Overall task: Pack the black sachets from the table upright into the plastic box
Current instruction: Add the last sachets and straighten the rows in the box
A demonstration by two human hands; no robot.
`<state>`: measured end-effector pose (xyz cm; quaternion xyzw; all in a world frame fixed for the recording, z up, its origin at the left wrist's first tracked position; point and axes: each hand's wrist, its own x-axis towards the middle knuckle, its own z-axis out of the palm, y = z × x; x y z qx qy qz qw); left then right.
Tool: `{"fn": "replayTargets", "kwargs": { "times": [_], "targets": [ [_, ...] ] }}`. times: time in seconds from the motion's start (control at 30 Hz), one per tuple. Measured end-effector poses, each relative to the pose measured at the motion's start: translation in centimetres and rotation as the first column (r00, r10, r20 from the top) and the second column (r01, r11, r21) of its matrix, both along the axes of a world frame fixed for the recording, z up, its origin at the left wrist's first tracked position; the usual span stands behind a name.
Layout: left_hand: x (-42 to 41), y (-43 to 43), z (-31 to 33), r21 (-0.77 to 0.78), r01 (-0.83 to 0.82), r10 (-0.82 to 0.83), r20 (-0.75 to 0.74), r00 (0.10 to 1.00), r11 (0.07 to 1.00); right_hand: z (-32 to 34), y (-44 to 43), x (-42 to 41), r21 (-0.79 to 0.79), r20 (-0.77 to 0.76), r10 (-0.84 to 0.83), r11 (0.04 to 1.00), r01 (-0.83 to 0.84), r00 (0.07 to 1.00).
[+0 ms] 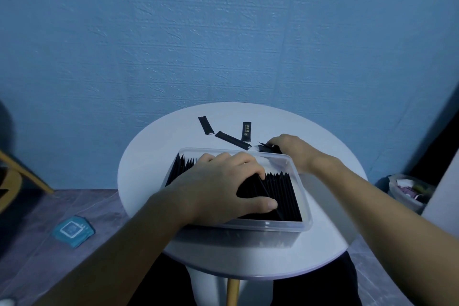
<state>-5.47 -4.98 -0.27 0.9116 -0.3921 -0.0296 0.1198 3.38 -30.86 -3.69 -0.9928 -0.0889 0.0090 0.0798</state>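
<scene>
Left hand point(223, 186) lies palm-down in the plastic box point(273, 227), thumb and fingers curled round a bunch of the packed sachets point(280, 189), which stand upright in rows. Right hand point(293, 149) reaches past the box's far right corner, fingers curled onto one sachet point(265, 148) on the round table point(149, 156). Three loose sachets point(232, 140) lie flat beyond the box. How many are packed cannot be counted under the hand, and the gripped sachet is mostly covered

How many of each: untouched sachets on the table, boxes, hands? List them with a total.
Untouched sachets on the table: 3
Plastic box: 1
Left hand and right hand: 2
Total: 6
Boxed sachets and the held sachet: uncounted.
</scene>
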Motion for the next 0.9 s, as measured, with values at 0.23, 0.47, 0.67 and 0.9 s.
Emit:
{"fn": "replayTargets", "kwargs": {
  "times": [0.23,0.47,0.67,0.9],
  "targets": [
    [0.0,0.1,0.0,0.002,0.001,-0.001,-0.004,1.0,1.0,1.4,0.1,-1.4,0.007,-0.115,-0.075,0.997,0.077,0.991],
    [-0.1,0.0,0.1,0.001,0.0,0.0,-0.012,1.0,1.0,5.1,-0.2,-4.9,0.197,0.09,-0.289,0.943,0.267,0.953],
    [-0.1,0.0,0.1,0.004,0.006,-0.006,-0.016,1.0,1.0,7.6,1.7,-8.7,0.541,0.131,-0.284,0.823,0.171,0.95],
    [0.0,0.0,0.1,0.007,0.006,-0.006,-0.006,1.0,1.0,6.4,5.8,-11.4,0.497,0.088,-0.264,0.847,0.187,0.961]
  ]
}}
